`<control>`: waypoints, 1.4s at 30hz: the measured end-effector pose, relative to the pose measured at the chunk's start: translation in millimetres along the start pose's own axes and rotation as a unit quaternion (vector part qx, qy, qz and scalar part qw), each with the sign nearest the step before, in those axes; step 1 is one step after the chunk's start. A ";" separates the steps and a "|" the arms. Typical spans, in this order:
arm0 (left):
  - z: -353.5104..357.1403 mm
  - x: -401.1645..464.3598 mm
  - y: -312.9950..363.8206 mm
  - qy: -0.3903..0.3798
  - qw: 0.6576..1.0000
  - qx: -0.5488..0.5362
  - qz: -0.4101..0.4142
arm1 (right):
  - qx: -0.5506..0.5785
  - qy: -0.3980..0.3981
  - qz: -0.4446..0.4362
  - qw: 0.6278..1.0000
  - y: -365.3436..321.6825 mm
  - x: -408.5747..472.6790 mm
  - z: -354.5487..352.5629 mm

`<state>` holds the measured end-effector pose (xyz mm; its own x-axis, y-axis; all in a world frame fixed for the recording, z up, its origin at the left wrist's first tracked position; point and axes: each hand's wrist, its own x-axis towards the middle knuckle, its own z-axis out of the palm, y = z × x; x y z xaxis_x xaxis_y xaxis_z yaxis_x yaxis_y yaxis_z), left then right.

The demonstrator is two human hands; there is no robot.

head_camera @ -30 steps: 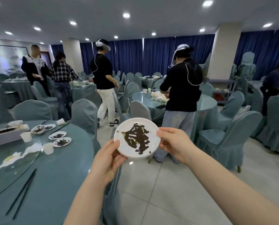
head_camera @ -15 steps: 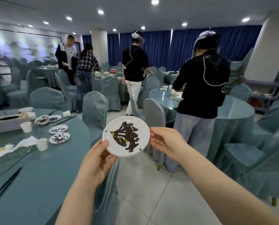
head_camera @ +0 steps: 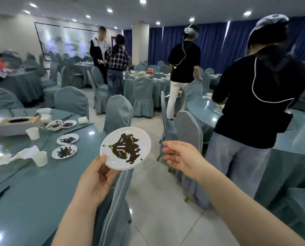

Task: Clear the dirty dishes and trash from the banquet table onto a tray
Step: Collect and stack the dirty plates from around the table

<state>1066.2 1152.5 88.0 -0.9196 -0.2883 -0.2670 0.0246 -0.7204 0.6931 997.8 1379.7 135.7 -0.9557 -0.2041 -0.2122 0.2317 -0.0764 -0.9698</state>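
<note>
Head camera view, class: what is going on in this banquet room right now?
A person is clearing a banquet table. Their left hand holds a dirty white plate smeared with dark sauce, out over a covered chair. The right hand is open beside the plate, not touching it. Two more dirty plates, a bowl and paper cups remain on the table. No tray is in view.

Four dirty plates: one (head_camera: 125, 148) held, three (head_camera: 67, 139) (head_camera: 64, 151) (head_camera: 69, 124) on the surface (head_camera: 33, 192). One bowl (head_camera: 54, 124). Three cups (head_camera: 32, 133) (head_camera: 40, 158) (head_camera: 82, 119). Four people.
</note>
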 end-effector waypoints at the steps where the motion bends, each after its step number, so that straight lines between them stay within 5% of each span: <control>1: 8.1 11.8 -5.7 0.009 1.000 -0.008 0.001 | 0.002 -0.009 0.002 1.000 -1.7 17.3 -10.3; 9: 62.2 113.4 -43.8 0.099 0.994 -0.041 0.037 | -0.052 -0.084 -0.026 0.995 -34.1 180.0 -77.0; 20: 26.8 245.8 -35.0 0.271 0.938 -0.079 0.200 | -0.081 -0.210 0.031 0.974 -22.8 372.5 -5.0; 32: 7.0 379.8 -0.2 0.347 0.905 -0.118 0.217 | -0.116 -0.261 0.081 0.955 -5.2 542.0 57.5; 42: 2.2 483.1 5.3 0.468 0.809 -0.213 0.284 | -0.167 -0.365 0.126 0.907 11.1 733.7 137.9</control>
<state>621.3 1010.8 -35.8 -0.0171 -0.8567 -0.5156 0.6557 -0.3989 0.6410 324.2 1094.5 -14.2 -0.4765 -0.7760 -0.4132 0.2413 0.3365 -0.9102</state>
